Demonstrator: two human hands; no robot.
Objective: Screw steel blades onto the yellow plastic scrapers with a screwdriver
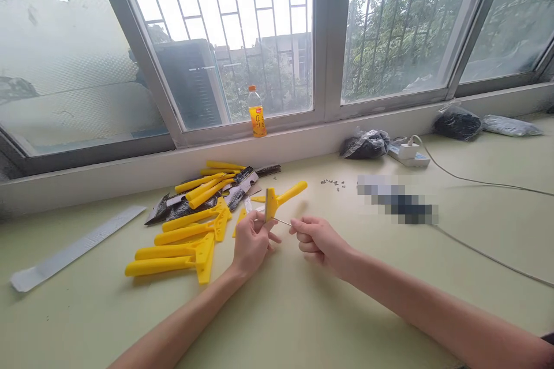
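Observation:
My left hand is closed around the wide head of a yellow plastic scraper, whose handle points up and to the right. Between the fingers of my right hand is a thin metal hex key; its far end meets the scraper head near my left fingertips. What lies inside my right fist is hidden. Left of my hands lie several more yellow scrapers, handles pointing left. Small screws are scattered on the table beyond my right hand.
Yellow handles rest on black packaging at the back. A long white strip lies at left. An orange drink bottle stands on the sill. Black-filled bags, a power strip and cables are at right.

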